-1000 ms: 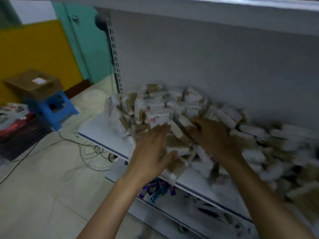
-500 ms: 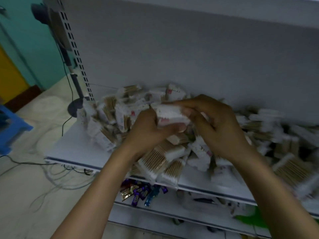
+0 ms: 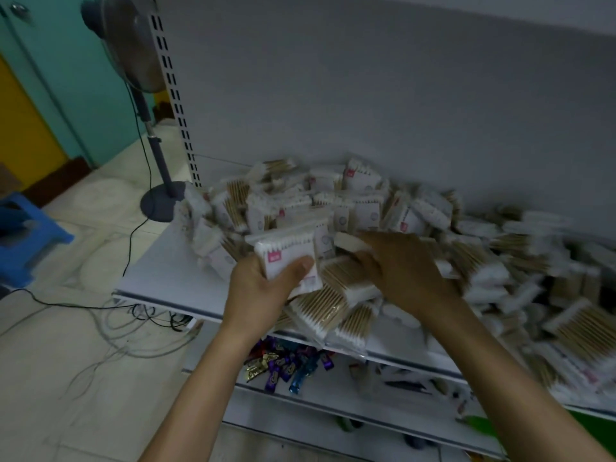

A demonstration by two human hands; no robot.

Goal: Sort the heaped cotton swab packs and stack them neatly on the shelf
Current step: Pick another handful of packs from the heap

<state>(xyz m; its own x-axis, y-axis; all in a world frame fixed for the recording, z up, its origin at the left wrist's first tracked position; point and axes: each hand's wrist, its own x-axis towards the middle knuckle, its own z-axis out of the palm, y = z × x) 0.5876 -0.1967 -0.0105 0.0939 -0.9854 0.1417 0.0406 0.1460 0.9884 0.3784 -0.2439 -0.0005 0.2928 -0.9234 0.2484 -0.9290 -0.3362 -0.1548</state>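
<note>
Several cotton swab packs, a small stack (image 3: 283,253), sit in the left hand (image 3: 263,291). The thumb is pressed across the front face and the other fingers are curled behind, out of sight. The stack is held just above the front of the heap (image 3: 366,201), near the bare left end of the shelf (image 3: 160,275).

The right hand (image 3: 403,268) lies palm-down on the heap beside it. Its fingers (image 3: 376,248) bend into the packs against a beige pack end (image 3: 346,241), the tips buried, so I cannot tell whether they grip anything.

The heap spreads rightward along the back panel. Its right part is smeared with blur and cut by the frame edge, and the right forearm covers more packs. The pink labels cannot be read.
</note>
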